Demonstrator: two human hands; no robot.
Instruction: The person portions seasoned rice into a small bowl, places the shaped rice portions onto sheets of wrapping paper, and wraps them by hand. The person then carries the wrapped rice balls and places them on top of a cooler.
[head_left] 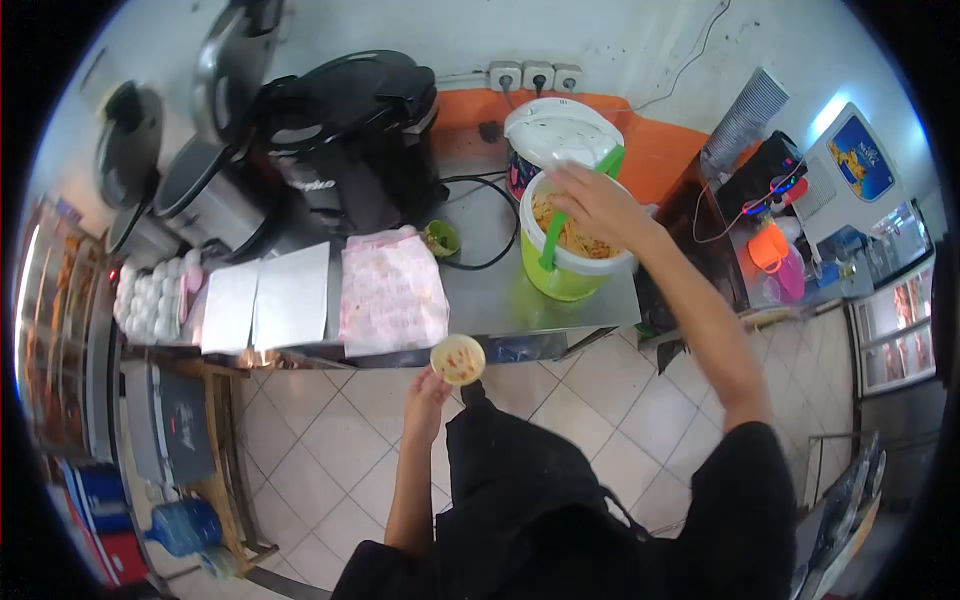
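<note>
My left hand grips a small pale cup by its side, over the counter's front edge. Several reddish-brown bits lie inside the cup. My right hand reaches over a lime-green bucket with a white rim, which holds yellowish shredded or stick-shaped food. The bucket's green handle arches up and passes beneath this hand. Its fingers are blurred, so whether they grip the handle or anything else is unclear.
Behind the bucket stands a white-lidded container. On the steel counter lie pink printed paper, white sheets, eggs and a small green cup. A black appliance stands at the back. Stacked cups are at right.
</note>
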